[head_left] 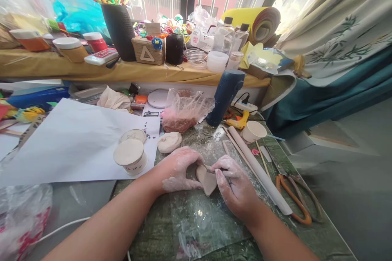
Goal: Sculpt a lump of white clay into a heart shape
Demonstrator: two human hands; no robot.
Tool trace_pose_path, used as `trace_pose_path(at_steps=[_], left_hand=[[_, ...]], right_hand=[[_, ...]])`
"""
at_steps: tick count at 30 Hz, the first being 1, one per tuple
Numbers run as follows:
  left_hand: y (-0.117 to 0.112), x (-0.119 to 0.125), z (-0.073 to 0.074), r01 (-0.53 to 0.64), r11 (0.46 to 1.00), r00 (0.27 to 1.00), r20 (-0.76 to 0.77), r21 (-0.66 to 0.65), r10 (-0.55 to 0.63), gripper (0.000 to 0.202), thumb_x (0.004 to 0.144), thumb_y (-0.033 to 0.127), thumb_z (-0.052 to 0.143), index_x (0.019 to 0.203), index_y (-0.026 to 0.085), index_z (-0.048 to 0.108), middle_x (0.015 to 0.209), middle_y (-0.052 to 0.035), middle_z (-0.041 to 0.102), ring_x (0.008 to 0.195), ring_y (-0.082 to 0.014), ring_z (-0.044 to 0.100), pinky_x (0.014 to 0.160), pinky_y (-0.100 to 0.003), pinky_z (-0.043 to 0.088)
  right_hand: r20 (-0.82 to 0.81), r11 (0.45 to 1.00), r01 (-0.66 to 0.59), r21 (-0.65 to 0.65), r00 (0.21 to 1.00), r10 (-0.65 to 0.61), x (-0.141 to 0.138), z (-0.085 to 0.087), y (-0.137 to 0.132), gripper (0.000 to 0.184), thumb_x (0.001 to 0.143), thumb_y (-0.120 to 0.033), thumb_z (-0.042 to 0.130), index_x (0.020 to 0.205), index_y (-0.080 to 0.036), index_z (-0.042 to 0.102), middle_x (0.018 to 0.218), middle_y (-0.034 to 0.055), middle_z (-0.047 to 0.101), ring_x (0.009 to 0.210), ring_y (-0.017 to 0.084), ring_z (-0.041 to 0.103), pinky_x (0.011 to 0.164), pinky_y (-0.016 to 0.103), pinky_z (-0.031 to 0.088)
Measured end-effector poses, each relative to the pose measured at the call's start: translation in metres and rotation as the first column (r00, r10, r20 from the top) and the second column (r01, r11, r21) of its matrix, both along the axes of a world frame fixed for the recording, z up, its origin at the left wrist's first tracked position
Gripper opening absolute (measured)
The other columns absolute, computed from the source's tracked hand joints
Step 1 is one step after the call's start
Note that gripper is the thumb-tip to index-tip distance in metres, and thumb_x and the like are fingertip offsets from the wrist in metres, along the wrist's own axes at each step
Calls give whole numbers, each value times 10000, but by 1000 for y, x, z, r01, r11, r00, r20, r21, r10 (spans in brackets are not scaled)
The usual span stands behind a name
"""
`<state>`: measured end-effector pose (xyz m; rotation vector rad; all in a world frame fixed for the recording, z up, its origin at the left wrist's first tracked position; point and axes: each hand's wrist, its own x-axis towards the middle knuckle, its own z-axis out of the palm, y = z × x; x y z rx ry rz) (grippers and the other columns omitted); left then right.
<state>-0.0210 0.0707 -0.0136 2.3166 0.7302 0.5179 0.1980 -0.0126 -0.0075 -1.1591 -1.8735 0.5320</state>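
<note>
A flat, heart-like piece of pale clay (206, 179) lies on the green tabletop in front of me. My left hand (177, 169), dusted white, curls over its left edge and presses it down. My right hand (235, 185), also clay-smeared, pinches a thin tool (211, 168) whose tip meets the top of the clay piece. A rounded lump of clay (169, 142) rests just beyond my left hand.
Two paper cups (131, 155) stand on a white sheet (67, 142) at left. A rolling pin (260, 169), sticks and orange-handled scissors (294, 195) lie at right. A plastic bag (183, 110), blue bottle (225, 96) and small cup (254, 131) sit behind. The shelf behind is crowded.
</note>
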Motion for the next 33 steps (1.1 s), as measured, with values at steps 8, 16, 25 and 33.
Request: trace_pose_path(at_steps=[8,16,25,33], left_hand=[[1,-1,-1,7,1000,1000,-8,11,-7,518,733,517,883,1078,229,625,1052,-50,688,985,-255,606,863,-361,473],[2,0,-5,14,1000,1000,15,2,-14,522,726,519,889,1067,227,622,1039,-42,678,970,-243,594,843,-348,461],[2,0,-5,15,1000,1000,25,16,-15,505,739,498,881,1084,233,623,1072,-43,681,1008,-247,603,888,-359,469],[4,0,-5,23,1000,999,27,17,-23,513,741,518,873,1085,237,618,1066,-47,683,993,-252,603,873,-363,469]], right_hand=[[-122,990,3,144,992,15,1,5,-5,236,977,-82,472,1084,-248,602,964,48,645,928,219,635,836,372,514],[-258,994,95,-52,960,-106,9,-2,-2,173,999,-197,462,1083,-248,605,980,42,596,915,215,598,819,376,494],[-512,977,81,-198,841,-174,22,-5,8,239,944,-175,499,1167,-255,527,913,28,648,832,212,619,783,398,506],[-528,976,76,-205,831,-175,29,0,9,284,899,-149,535,1161,-257,524,874,17,646,816,200,626,792,392,534]])
